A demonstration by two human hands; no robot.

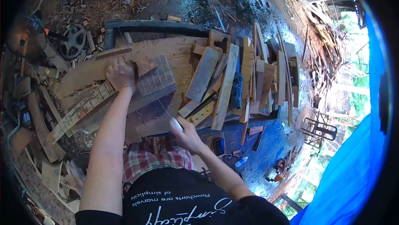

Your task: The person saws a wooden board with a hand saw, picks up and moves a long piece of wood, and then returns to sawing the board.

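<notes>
My left hand [121, 74] is at the left of the workbench, its fingers curled over the edge of a wooden piece beside a thick wooden block [157, 79]. Pencil-like lines mark the block's top face. Closer to my body, my right hand [189, 135] is closed around the pale handle of a handsaw [163, 107]. Its thin blade shows nearly edge-on as a fine line running up to the block. Where the blade meets the wood is hard to make out. A long notched wooden piece [81, 110] lies left of my left forearm.
Several wooden offcuts and strips [226, 85] crowd the bench's right half, with a blue cloth [237, 90] among them. Scrap wood litters the floor at left, near a spoked wheel [75, 41]. A plastic bottle [241, 161] and a metal-framed stool [318, 130] are at right.
</notes>
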